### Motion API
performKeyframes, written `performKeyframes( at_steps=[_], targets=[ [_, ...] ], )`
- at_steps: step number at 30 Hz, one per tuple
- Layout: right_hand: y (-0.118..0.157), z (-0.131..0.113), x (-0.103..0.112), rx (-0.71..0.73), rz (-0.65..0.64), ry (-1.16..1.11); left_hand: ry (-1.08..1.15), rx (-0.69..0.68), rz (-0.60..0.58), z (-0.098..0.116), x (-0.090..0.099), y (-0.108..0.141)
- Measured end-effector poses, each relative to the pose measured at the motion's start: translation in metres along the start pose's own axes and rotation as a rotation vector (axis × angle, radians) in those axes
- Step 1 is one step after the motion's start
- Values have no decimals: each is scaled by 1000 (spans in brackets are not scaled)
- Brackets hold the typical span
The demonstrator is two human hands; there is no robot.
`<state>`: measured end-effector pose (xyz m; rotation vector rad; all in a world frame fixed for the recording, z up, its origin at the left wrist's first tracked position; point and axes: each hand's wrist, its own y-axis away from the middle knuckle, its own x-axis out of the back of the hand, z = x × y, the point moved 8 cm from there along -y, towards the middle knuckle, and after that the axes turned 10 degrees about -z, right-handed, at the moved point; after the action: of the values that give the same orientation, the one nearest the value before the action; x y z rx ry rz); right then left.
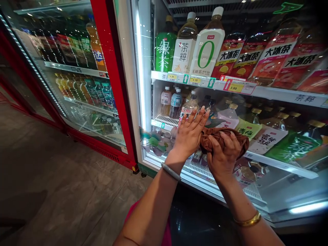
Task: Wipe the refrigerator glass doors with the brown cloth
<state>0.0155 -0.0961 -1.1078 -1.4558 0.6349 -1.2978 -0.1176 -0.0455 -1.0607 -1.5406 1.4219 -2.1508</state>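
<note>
My left hand (pixel 190 132) lies flat with its fingers stretched out, apparently against the glass door in front of the drinks shelves. Beside it, my right hand (pixel 223 153) grips a bunched brown cloth (pixel 239 136) and holds it up to the same glass. Leaf-shaped decorations (pixel 155 140) show on the glass to the left of my left hand. Behind the pane, a small clear bottle (pixel 191 102) stands just above my left fingertips. A green-labelled bottle (pixel 248 130) is partly covered by the cloth.
Large tea bottles (pixel 208 44) fill the upper shelf, above a price rail (pixel 202 81). To the left stands a second cooler with a red frame (pixel 110 68) and more bottles inside. Grey tiled floor (pixel 84 191) stretches below it.
</note>
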Motion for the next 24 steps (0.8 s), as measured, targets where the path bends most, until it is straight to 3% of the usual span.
performKeyframes(
  at_steps=[2,8,11,16,18,20,24],
  targets=[
    [-15,2,3,10,1,-8,0,35,-2,-6,1,2],
    [-98,10,26,21,137,-18,-1,80,28,-14,4,1],
    [-92,2,22,47,124,4,1,108,29,-19,5,1],
    [-25,-19,-4,86,-26,2,-11,151,-10,-35,11,3],
    [-15,-24,-9,90,-55,4,-13,141,-36,-38,12,4],
    [-25,-25,-8,89,-46,-10,-12,133,-44,-40,14,6],
    [-82,-24,4,82,49,-47,-7,153,-28,-46,20,8]
  ],
)
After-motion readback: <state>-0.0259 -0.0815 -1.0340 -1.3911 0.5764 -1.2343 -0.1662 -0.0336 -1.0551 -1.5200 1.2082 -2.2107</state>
